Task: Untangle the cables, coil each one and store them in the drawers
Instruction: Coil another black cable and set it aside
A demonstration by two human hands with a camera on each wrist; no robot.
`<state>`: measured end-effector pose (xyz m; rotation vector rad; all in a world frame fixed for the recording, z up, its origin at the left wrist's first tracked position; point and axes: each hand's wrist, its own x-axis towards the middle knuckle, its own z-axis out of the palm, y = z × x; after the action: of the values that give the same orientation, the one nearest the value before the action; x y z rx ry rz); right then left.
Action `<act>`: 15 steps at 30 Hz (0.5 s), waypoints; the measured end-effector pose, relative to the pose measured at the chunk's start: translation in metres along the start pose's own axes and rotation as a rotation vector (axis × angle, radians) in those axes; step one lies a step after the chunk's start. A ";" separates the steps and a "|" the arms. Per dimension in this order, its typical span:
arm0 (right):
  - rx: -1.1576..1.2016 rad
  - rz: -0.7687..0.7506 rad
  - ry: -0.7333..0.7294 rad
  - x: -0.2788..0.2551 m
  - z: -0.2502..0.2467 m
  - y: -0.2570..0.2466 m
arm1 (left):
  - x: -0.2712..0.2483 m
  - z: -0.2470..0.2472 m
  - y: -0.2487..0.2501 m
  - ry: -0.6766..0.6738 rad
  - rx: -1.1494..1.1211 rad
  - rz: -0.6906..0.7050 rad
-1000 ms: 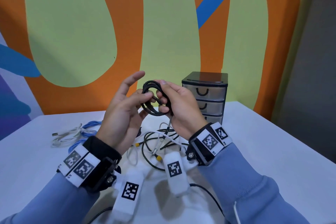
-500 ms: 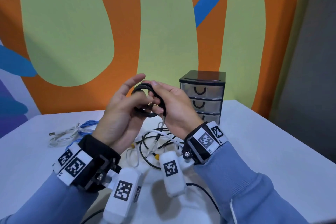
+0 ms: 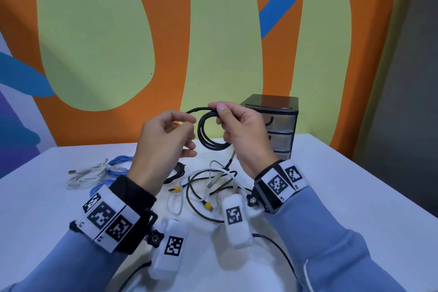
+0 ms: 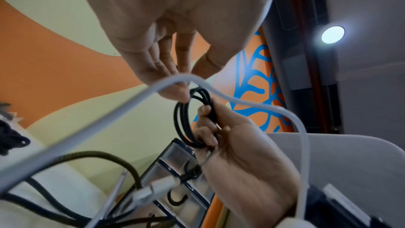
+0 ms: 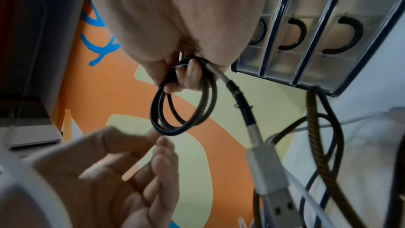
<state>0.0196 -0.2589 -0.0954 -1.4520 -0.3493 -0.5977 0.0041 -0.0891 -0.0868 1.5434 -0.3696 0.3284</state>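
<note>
Now, largest to smallest.
Desk: the white desk (image 3: pixel 343 197) is carrying everything, running up to a painted orange and green wall at the far side.
Drawer unit: the small drawer unit (image 3: pixel 280 125) is standing at the far right of the desk, its three clear drawers all sitting pushed in, each showing a curved black handle.
Right hand: the right hand (image 3: pixel 241 133) is hovering above the desk just in front of the drawer unit, its grip pinching the coil at the top between thumb and fingers.
Left hand: the left hand (image 3: pixel 163 147) is hanging just left of the coil with its fingers curling loosely; whether its grip is touching the cable I cannot tell.
Tangle: loose black, white and braided cables (image 3: pixel 208 187) are lying knotted on the desk under the hands, two with yellow plugs.
Left bundle: white and blue cables (image 3: pixel 102 170) are lying near the left edge.
Black cable coil: the black cable coil (image 3: pixel 208 130) is hanging in several loops from the right hand, one strand trailing down to the tangle.
</note>
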 end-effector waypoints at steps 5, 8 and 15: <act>0.075 0.046 0.012 -0.002 0.008 0.002 | -0.003 0.004 -0.004 0.091 0.135 0.014; 0.086 0.082 0.026 -0.003 0.009 0.003 | -0.001 -0.002 -0.001 0.141 0.181 0.079; 0.348 0.175 -0.058 -0.006 0.011 -0.001 | -0.002 -0.003 -0.001 -0.081 0.339 0.072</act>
<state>0.0158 -0.2467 -0.0965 -1.1515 -0.3482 -0.3340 0.0027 -0.0863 -0.0887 1.8828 -0.4505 0.4008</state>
